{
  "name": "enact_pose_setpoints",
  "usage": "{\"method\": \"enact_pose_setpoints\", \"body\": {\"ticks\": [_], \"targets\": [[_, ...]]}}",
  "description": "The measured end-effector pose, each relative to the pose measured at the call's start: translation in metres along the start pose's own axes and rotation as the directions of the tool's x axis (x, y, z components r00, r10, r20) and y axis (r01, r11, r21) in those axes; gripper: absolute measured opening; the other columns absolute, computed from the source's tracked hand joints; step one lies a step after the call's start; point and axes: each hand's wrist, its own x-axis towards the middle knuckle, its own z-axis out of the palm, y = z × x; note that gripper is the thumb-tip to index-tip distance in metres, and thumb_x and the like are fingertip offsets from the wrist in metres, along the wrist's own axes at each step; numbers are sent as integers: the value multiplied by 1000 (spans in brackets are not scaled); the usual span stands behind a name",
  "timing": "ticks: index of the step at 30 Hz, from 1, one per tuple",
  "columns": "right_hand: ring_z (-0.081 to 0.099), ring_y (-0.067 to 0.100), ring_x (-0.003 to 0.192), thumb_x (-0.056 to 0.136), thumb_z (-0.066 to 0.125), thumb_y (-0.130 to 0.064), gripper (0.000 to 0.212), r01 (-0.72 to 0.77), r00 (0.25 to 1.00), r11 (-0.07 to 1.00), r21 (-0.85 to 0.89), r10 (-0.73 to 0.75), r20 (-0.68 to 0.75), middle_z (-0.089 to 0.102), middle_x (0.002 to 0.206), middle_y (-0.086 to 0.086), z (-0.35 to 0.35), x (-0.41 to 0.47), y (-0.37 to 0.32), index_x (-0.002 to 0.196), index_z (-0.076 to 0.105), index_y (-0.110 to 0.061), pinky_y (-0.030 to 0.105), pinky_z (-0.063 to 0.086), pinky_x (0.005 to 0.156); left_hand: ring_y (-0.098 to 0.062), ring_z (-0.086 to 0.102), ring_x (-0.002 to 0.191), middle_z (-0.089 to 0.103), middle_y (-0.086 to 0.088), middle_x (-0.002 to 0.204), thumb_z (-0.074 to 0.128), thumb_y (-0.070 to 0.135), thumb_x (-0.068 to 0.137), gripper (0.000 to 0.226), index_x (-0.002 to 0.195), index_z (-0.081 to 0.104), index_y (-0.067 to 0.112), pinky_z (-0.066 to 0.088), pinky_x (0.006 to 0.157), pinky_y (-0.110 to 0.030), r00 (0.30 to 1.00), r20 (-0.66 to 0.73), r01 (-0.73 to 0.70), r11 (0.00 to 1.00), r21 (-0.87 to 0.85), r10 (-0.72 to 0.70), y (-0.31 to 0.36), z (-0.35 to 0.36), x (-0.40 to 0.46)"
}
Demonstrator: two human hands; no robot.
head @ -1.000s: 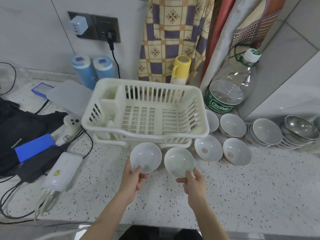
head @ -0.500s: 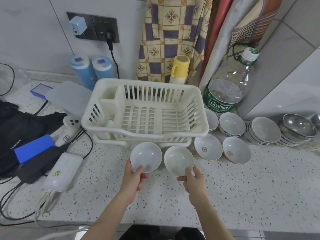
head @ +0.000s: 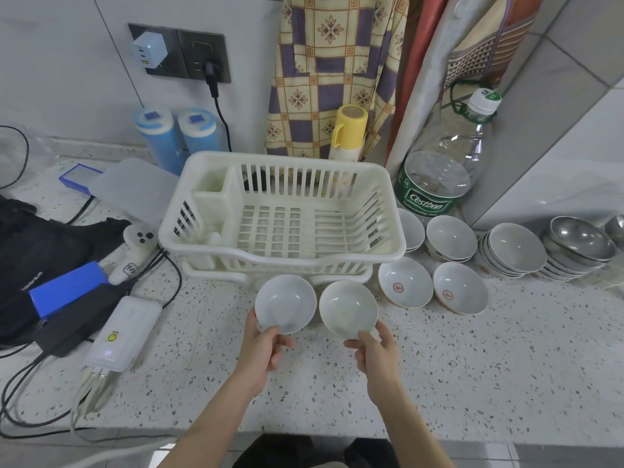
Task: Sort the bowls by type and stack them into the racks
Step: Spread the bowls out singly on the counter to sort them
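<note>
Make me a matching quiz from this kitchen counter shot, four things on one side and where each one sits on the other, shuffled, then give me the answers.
Things
1. plain white bowl
2. dish rack
3. steel bowls
4. water bottle

Places
A. stacked at the far right of the counter
B. standing in the corner behind the ceramic bowl stacks
C. held at its rim by the left hand
D. empty, on the counter just beyond both hands

Pairs: 1-C, 2-D, 3-A, 4-B

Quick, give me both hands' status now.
Left hand: grips a white bowl by its near rim.
Right hand: grips another white bowl.
</note>
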Motion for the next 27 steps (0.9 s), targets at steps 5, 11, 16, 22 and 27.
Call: {"method": "enact_pose_setpoints", "body": {"ticks": [5, 11, 16, 22, 27], "targets": [[43, 7, 42, 92, 54, -3, 57, 10, 1000, 1000, -20, -10, 2, 73, 67, 11, -1, -1, -1, 144, 44, -26, 19, 38, 42, -10, 33, 34, 69, -9, 62, 49, 8, 96, 49, 128, 35, 43, 24, 35, -21, 1000, 4, 23, 1000, 20, -23, -2, 0, 1], [42, 6, 41, 93, 54, -3, 57, 16, 1000, 999, -30, -16, 3, 72, 64, 10, 0, -3, -3, 144, 44, -26, 19, 37, 41, -10, 33, 35, 70, -12, 66, 54, 7, 94, 55, 131, 32, 40, 24, 35, -21, 999, -11, 49, 999, 22, -49, -3, -1, 0], [42, 7, 43, 93, 54, -3, 58, 15, 1000, 999, -37, -14, 8, 72, 64, 9, 0, -3, -3, 145, 43, -26, 19, 37, 42, -9, 33, 34, 72, -13, 68, 53, 6, 95, 53, 132, 33, 38, 24, 35, -19, 999, -10, 43, 999, 27, -43, -3, 0, 0], [42, 6, 41, 93, 53, -4, 58, -1, 1000, 999, -41, 1, 10, 73, 65, 9, -2, -2, -3, 146, 42, -26, 19, 36, 41, -9, 34, 35, 72, -13, 69, 53, 7, 95, 55, 133, 31, 40, 25, 34, -20, 999, -5, 47, 998, 32, -47, -3, 0, -1], [41, 6, 40, 93, 54, -6, 57, -15, 999, 999, -47, 16, 28, 73, 67, 9, -3, -1, -3, 144, 42, -28, 18, 34, 38, -10, 33, 34, 74, -14, 72, 55, 10, 94, 57, 134, 28, 43, 25, 34, -20, 998, -3, 64, 995, 80, -64, -2, -1, -1]]}}
